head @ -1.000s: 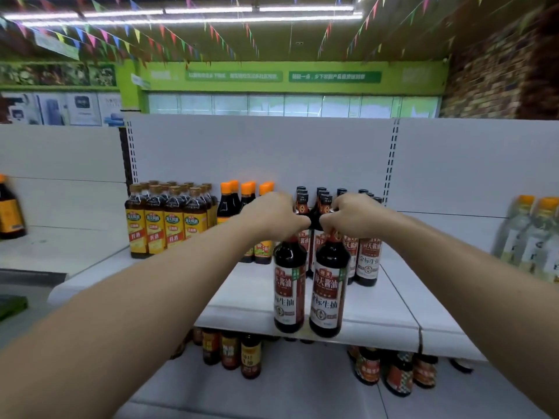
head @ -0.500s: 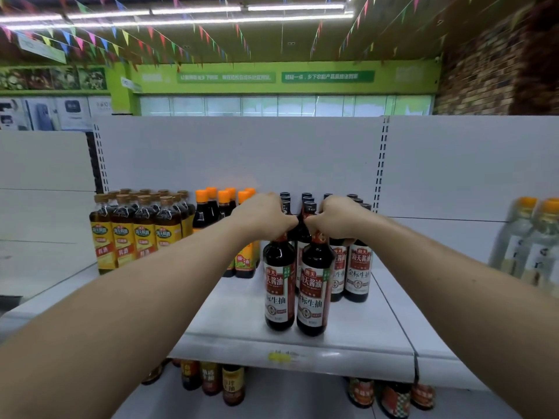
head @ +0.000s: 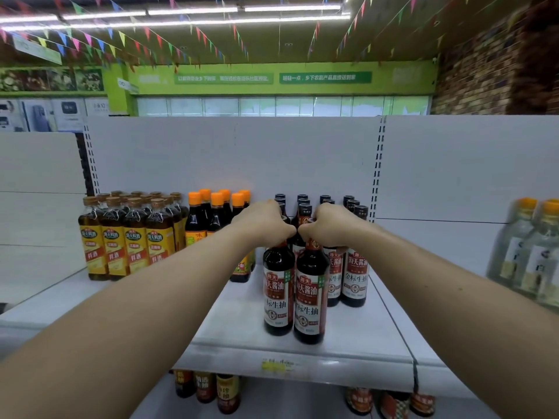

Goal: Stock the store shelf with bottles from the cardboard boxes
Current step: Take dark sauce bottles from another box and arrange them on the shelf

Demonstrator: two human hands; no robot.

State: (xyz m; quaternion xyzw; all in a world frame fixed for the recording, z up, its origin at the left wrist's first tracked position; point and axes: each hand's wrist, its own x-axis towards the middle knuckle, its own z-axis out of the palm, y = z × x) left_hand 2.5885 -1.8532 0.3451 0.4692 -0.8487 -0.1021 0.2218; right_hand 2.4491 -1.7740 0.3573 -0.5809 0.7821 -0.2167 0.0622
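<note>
Because a neck gives a one-handed hold that keeps a bottle upright, my left hand (head: 262,225) is curled round the neck of the left soy bottle (head: 278,293) and my right hand (head: 331,228) round the right soy bottle (head: 311,302); both seem to stand on the shelf (head: 302,353) near its front, touching, ahead of the matching rows (head: 354,278), labels outward

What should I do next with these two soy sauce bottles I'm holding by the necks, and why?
Probably slide both back against the matching row, then let go. The left hand and right hand each grip a dark bottle's neck; the left bottle and right bottle look set down on the shelf, forward of the stocked soy sauce bottles.
</note>
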